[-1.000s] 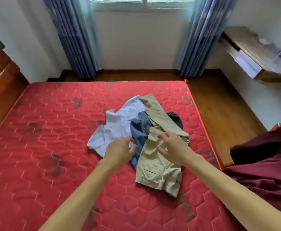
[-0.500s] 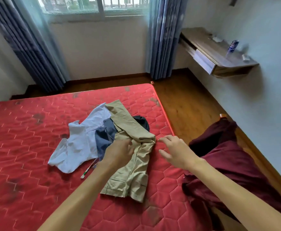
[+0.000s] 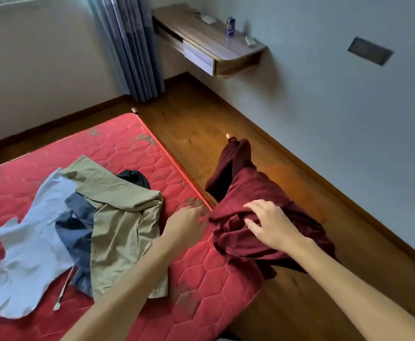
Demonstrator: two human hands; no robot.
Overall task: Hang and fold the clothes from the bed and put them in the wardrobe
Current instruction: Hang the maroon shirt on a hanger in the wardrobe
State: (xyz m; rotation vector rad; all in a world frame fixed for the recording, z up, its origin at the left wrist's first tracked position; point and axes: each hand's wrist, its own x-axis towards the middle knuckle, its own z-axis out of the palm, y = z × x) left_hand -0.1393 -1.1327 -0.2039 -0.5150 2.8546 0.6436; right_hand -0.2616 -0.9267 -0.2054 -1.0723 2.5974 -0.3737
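A maroon garment (image 3: 245, 183) lies bunched over the right edge of the red mattress (image 3: 201, 279) and hangs toward the floor. My right hand (image 3: 273, 225) rests on top of it with fingers spread. My left hand (image 3: 186, 225) is at the mattress edge, its fingertips against the garment's left border; the fingers are blurred and their grip is unclear. Left of my hands a pile lies on the mattress: khaki trousers (image 3: 125, 230) on top, a dark blue garment (image 3: 76, 232), a light blue shirt (image 3: 29, 242) and a black piece (image 3: 135, 178) behind.
A wooden floor runs along the bed's right side to the wall. A wall-mounted wooden shelf (image 3: 208, 38) carries a can (image 3: 230, 25) and small items. Blue curtains (image 3: 132, 45) hang in the corner. A thin white-green strip (image 3: 64, 289) lies by the pile.
My view has swung right. Both hands left the khaki trousers and moved right; the right hand now lies on the maroon garment, the left at its edge.
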